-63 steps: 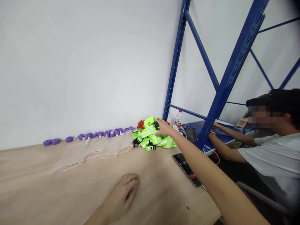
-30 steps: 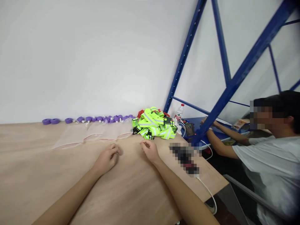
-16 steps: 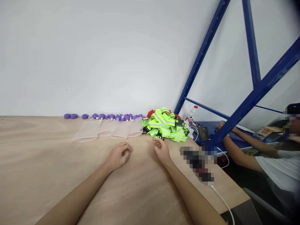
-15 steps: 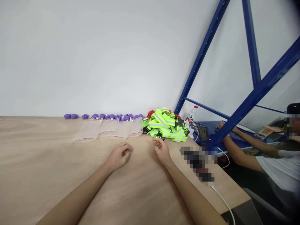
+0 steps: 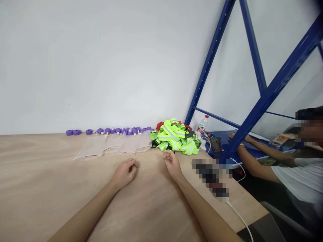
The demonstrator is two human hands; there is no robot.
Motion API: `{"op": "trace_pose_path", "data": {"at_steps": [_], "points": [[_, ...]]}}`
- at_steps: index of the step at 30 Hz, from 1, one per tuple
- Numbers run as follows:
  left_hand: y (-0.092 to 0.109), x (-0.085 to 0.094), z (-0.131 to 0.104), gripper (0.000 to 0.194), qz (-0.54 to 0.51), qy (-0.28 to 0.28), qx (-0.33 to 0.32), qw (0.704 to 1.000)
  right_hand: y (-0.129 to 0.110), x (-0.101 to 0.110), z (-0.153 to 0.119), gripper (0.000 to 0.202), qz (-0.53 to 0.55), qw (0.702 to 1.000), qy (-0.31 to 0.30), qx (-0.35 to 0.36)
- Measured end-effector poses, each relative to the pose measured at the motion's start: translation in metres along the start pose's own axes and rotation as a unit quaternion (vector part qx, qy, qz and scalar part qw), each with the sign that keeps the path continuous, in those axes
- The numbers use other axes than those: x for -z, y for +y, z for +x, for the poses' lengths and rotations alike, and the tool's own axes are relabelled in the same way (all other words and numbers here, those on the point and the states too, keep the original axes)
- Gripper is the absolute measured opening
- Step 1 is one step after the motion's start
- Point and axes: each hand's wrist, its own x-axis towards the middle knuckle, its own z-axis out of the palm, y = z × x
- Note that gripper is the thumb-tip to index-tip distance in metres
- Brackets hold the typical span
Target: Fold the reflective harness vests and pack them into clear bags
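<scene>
My left hand (image 5: 125, 173) rests on the wooden table with its fingers loosely bent and the thumb a little apart. Nothing shows in it. Close to it on the far side lie several clear zip bags (image 5: 112, 143) with red seal lines, side by side. Palm turned inward, my right hand (image 5: 173, 165) sits with half-curled, parted fingers and is empty. Just beyond its fingertips is a heap of neon yellow reflective straps (image 5: 174, 136) with black buckles. Neither hand visibly grips anything.
Purple rolls (image 5: 117, 130), several with small white parts, line the wall. On the right stand a blue metal rack (image 5: 214, 57) and a bottle (image 5: 202, 123). A blurred-out item (image 5: 212, 179) with a white cable lies near the table's right edge. Another person's arms (image 5: 252, 161) reach over a blue surface.
The view has tilted and shifted slightly, so the table things sit a bit lower and further left. Both hands stay nearly in place, still empty.
</scene>
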Motion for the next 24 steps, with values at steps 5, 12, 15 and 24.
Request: {"op": "trace_pose_path", "data": {"at_steps": [5, 12, 15, 24], "points": [[-0.002, 0.0, 0.001, 0.021, -0.004, -0.004, 0.015, 1.0, -0.001, 0.0, -0.002, 0.033, -0.001, 1.0, 0.004, 0.007], [-0.002, 0.0, 0.0, 0.024, -0.004, -0.053, 0.034, 0.998, -0.004, 0.001, -0.005, 0.026, -0.027, 0.999, 0.016, 0.007], [0.0, 0.001, -0.001, 0.024, 0.0, -0.059, 0.04, 0.997, -0.005, 0.001, -0.006, 0.023, -0.047, 0.999, 0.017, 0.012], [0.003, 0.002, 0.0, 0.024, 0.007, -0.068, 0.044, 0.997, -0.037, 0.017, 0.017, 0.045, -0.183, 0.979, 0.08, 0.045]]}}
